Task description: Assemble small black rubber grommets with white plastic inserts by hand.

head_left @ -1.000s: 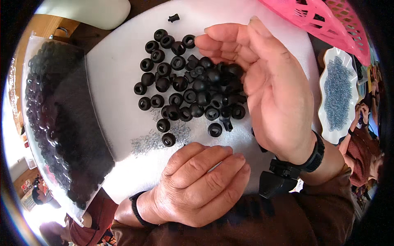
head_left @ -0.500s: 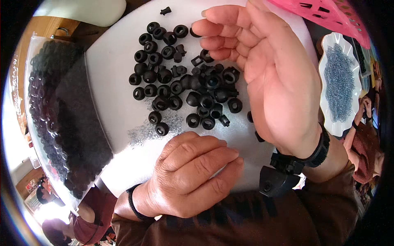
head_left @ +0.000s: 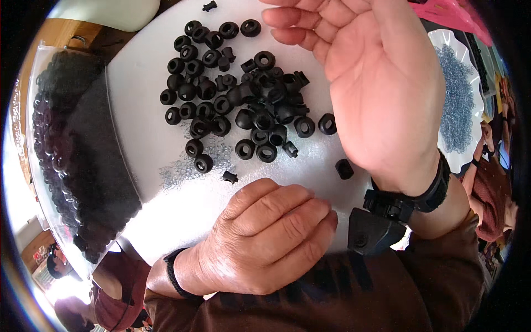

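Observation:
Near the front edge of the white work surface, my left hand [head_left: 271, 235] is closed with its back up. Its fingertips are tucked under, and anything in them is hidden. My right hand [head_left: 381, 83] is open over the right side, palm showing and bare, some fingertips cut off by the upper edge. Between and beyond my hands lies a loose pile of black ball-shaped pieces with holes [head_left: 222, 104], like cord-lock shells. Small black spool-shaped pieces [head_left: 290, 148] are mixed in. One black spool-shaped piece [head_left: 230, 177] lies beside my left hand; another black piece [head_left: 344, 169] sits below my right palm.
Many tiny springs [head_left: 191, 166] lie loose left of my left hand. A clear bag of black pieces [head_left: 83, 160] stands along the left edge. At right are a scalloped white dish [head_left: 454, 163] of greyish springs and a pink perforated basket [head_left: 459, 16]. Other people are at both sides.
My right hand has moved up and right relative to the pile, uncovering black pieces beside it. The whole scene has shifted slightly up and left. My left hand stays closed.

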Demonstrator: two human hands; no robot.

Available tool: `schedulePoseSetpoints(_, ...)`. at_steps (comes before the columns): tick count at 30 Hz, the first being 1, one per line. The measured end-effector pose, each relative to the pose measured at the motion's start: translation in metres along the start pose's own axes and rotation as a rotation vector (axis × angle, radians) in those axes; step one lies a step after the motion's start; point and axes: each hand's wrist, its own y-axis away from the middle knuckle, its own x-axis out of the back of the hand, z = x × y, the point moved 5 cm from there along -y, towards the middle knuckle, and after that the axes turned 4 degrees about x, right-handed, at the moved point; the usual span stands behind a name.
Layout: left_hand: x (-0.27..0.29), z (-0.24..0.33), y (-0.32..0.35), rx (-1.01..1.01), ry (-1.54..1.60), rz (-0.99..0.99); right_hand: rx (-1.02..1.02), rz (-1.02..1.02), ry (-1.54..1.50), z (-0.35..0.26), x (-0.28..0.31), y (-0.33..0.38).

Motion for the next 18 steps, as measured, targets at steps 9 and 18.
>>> schedulePoseSetpoints(9,0.001,-0.008,-0.012,0.050,-0.052,0.124,0.021,0.060,0.087,-0.003,0.020,-0.007)
schedulePoseSetpoints(18,-0.024,-0.007,-0.038,0.136,-0.202,-0.040,0.018,-0.051,0.119,0.007,-0.005,-0.001)
